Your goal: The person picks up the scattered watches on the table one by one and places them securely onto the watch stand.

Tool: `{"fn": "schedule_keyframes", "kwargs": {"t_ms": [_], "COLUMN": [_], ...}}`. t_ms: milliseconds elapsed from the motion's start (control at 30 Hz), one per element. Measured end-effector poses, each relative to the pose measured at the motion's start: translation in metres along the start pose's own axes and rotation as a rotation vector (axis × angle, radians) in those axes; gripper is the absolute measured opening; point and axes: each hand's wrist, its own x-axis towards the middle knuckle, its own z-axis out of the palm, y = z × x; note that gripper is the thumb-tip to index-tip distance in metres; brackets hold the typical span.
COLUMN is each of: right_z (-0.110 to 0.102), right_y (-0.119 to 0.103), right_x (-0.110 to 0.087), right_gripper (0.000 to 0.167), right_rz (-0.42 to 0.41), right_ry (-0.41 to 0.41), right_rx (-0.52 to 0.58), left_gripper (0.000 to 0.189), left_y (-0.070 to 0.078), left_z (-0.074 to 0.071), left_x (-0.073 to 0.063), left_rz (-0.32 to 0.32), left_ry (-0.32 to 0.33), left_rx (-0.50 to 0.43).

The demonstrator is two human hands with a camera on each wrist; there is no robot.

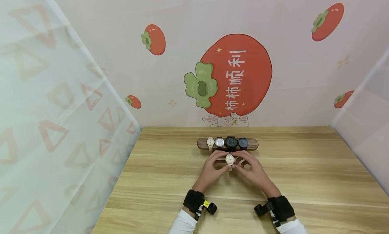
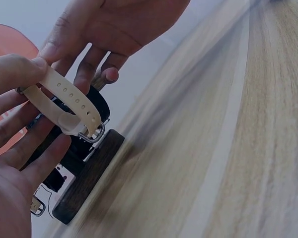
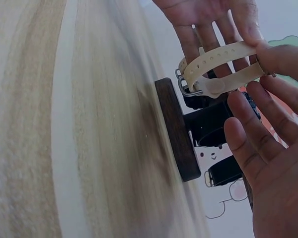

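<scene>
Between both hands is a cream wristwatch [image 1: 230, 159], its pale dial facing up in the head view. My left hand [image 1: 211, 170] pinches it from the left with thumb and fingers. From the other side my right hand [image 1: 250, 170] pinches it the same way. In the left wrist view the cream strap [image 2: 74, 96] forms a closed loop, its metal buckle fastened at the bottom. The same buckle [image 3: 191, 89] shows in the right wrist view. Just behind the hands stands a dark wooden watch stand [image 1: 253, 144] bearing several watches.
On the stand, from left, are a cream watch [image 1: 210, 142], a silver-rimmed watch [image 1: 219, 142], a large black watch [image 1: 231, 142] and a dark blue-faced watch [image 1: 242, 143]. The wooden table [image 1: 146, 180] meets a printed backdrop [image 1: 170, 78] behind the stand.
</scene>
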Motion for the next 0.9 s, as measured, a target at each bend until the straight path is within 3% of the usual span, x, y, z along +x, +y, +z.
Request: {"fn": "schedule_keyframes", "kwargs": {"t_ms": [300, 667, 900], "right_z": [-0.0021, -0.0047, -0.0081], "right_y": [-0.0028, -0.0036, -0.0064], "right_x": [-0.0005, -0.0013, -0.0007], "right_gripper": [0.045, 0.041, 0.040], "right_rz": [0.049, 0.058, 0.073], "right_ry": [-0.014, -0.048, -0.053], "right_rx": [-0.010, -0.031, -0.028], "left_gripper": [0.053, 0.049, 0.047], "left_y": [0.0012, 0.0011, 0.0022], "left_z": [-0.0010, -0.0016, -0.0014], "left_x": [0.0007, -0.0006, 0.0001], "left_rz": [-0.034, -0.007, -0.010], "left_ry": [-0.034, -0.016, -0.022], "left_rx": [-0.024, 0.045, 0.039]}}
